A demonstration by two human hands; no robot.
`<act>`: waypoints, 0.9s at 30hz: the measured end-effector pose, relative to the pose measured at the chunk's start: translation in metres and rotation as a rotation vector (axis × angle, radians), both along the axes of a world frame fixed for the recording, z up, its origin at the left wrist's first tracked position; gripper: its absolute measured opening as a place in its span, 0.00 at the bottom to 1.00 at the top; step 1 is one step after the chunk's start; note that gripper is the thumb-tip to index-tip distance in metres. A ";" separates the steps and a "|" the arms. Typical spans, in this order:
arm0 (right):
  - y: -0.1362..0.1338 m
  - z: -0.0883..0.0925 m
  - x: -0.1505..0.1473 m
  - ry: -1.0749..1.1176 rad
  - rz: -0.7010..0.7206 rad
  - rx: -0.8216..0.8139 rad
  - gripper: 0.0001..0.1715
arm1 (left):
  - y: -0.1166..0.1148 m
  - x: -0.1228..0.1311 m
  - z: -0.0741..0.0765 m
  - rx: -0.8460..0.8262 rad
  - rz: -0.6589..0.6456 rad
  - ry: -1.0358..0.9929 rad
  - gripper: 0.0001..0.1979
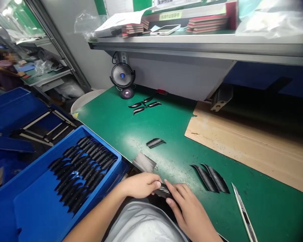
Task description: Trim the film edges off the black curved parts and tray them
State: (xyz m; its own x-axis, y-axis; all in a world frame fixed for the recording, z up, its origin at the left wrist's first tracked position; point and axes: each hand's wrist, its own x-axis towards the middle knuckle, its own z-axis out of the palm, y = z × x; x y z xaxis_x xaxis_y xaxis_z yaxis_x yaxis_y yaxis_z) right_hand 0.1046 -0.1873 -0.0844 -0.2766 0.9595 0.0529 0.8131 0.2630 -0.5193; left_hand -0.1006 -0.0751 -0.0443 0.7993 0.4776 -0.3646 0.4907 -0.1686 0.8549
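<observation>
Both my hands meet at the near edge of the green bench (166,134). My left hand (140,185) pinches a small black curved plastic part (163,191) between thumb and fingers. My right hand (189,208) grips the same part from the right, fingers curled on it. Two like black parts (212,178) lie side by side just right of my hands. A single black part (155,142) lies further out. A grey scrap of sandpaper-like sheet (144,162) rests just beyond my left hand.
A blue tray (40,201) with several rows of black parts stands at the left. A utility knife (243,210) lies at the right near edge. Cardboard sheet (249,144) covers the bench's right. A small fan (122,76) and several black parts (143,105) sit at the back. Another person (5,69) sits far left.
</observation>
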 end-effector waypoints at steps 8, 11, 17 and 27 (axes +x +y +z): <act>0.066 -0.030 -0.044 -0.206 -0.005 0.159 0.23 | 0.064 -0.052 -0.038 0.434 0.754 -0.012 0.10; 0.091 -0.032 -0.061 -0.230 0.009 0.194 0.23 | 0.096 -0.054 -0.063 0.473 0.972 0.062 0.11; 0.079 -0.029 -0.057 -0.295 0.080 0.249 0.23 | 0.109 -0.040 -0.093 0.541 1.226 0.166 0.09; 0.070 -0.036 -0.066 -0.414 0.109 0.277 0.30 | 0.102 -0.040 -0.103 0.638 1.319 0.144 0.10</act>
